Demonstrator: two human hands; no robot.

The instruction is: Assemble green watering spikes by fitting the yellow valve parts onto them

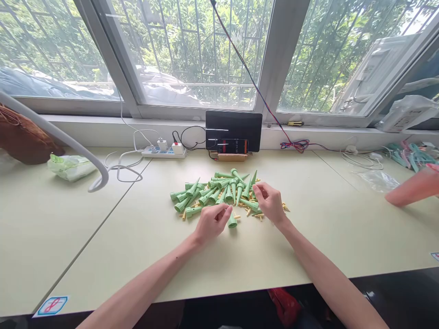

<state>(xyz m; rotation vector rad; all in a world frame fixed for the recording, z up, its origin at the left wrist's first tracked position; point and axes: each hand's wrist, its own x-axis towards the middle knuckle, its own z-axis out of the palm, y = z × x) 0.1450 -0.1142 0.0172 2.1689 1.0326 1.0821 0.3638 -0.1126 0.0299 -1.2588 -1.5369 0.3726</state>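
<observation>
A pile of green hollow plastic spikes (212,194) with ribbed caps lies mid-table, mixed with small yellow T-shaped plastic pieces (259,217). At its near edge my left hand (213,222) is closed, thumb and fingers pinched on a green spike (232,222) whose open end faces me. A yellow piece (237,216) shows beside that spike. My right hand (269,202) is closed over the pile's right side, fingertips together close to an upright green spike (254,177). Whatever those fingertips hold is hidden.
Behind the pile, a phone (233,146) leans on a black panel (233,121). A power strip (163,152) with cables lies back left, near a curved white tube (99,176). A pinkish-red object (413,185) and a clear plastic bag (377,181) are at right.
</observation>
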